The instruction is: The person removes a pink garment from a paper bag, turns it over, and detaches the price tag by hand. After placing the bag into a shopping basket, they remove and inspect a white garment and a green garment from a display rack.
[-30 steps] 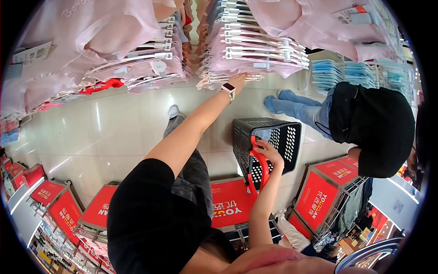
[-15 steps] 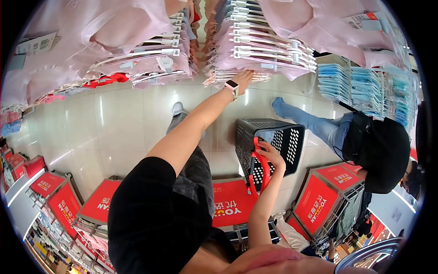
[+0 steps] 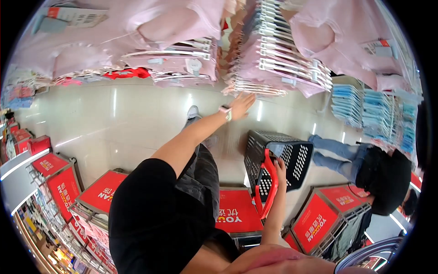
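My left hand (image 3: 242, 106), with a watch (image 3: 225, 110) on the wrist, is stretched out with fingers apart and nothing in it. Its fingertips are right at the lower row of pale garments on hangers (image 3: 258, 87). Above that row hang pink garments (image 3: 248, 61) on white clip hangers (image 3: 276, 48). My right hand (image 3: 280, 172) is closed at the red handle (image 3: 270, 194) of a black perforated shopping basket (image 3: 262, 148). The basket tilts beside my right leg, its open top facing right; part of my grip is hidden.
A person (image 3: 385, 180) in black top and jeans stands at the right. Light blue garments (image 3: 346, 105) hang there. Red-panelled display stands (image 3: 315, 226) line the near side. More pink garments (image 3: 182, 68) hang at upper left, over a pale tiled floor (image 3: 137, 112).
My left hand has come back from the hanger row, lower in view. The view has shifted, so racks and basket appear further right. The person at right has changed stance, legs now closer together.
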The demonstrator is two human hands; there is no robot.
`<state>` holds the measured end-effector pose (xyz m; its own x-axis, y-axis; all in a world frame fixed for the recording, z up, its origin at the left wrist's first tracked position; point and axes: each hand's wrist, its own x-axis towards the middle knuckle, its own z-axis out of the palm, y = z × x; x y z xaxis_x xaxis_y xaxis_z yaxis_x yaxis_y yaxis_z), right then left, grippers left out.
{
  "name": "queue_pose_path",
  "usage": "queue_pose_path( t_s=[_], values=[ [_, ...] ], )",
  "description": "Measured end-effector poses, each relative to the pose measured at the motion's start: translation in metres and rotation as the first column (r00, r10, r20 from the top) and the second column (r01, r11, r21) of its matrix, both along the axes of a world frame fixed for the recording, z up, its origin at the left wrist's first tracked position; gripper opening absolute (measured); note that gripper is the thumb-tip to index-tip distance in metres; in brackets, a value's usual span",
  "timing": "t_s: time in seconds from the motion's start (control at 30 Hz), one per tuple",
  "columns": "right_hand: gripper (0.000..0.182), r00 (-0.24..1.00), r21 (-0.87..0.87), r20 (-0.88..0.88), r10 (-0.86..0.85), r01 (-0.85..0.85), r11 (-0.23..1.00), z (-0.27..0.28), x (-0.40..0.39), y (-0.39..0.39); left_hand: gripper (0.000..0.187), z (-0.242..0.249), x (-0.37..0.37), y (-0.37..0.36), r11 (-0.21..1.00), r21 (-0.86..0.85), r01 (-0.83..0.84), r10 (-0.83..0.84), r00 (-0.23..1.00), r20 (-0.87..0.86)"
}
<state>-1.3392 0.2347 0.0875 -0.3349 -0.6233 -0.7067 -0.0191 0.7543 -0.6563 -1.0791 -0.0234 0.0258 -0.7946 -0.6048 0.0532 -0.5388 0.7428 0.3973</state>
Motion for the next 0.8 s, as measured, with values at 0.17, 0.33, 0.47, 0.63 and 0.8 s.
queue_pose_path(
  t_s=[0.17, 0.33, 0.47, 0.63, 0.8],
  values=[
    [0.074, 0.95, 0.012, 0.012, 0.311, -0.311, 0.95, -0.132, -0.018, 0.149, 0.07, -0.088, 0.182, 0.161, 0.906, 0.421, 0.037, -0.353, 0.614, 0.706],
    [0.07, 0.957, 0.32, -0.153, 0.246, -0.188, 0.929, -0.071, 0.04, 0.117, 0.078, 0.01, 0.225, 0.148, 0.191, 0.622, -0.759, 0.134, 0.648, 0.75],
    [0.066, 0.994, 0.208, -0.056, 0.092, -0.078, 0.975, -0.094, 0.033, 0.107, 0.066, 0.039, 0.229, 0.138, 0.336, 0.556, -0.761, -0.083, 0.563, 0.822],
    [0.063, 0.999, 0.137, 0.0, 0.04, -0.04, 0.99, -0.097, 0.045, 0.104, 0.055, 0.028, 0.198, 0.164, 0.58, 0.372, -0.725, 0.121, 0.528, 0.84],
    [0.059, 0.998, 0.103, 0.058, 0.019, -0.025, 0.994, -0.101, 0.068, 0.102, 0.051, 0.014, 0.173, 0.187, 0.79, 0.203, -0.578, 0.125, 0.477, 0.87]
  ],
)
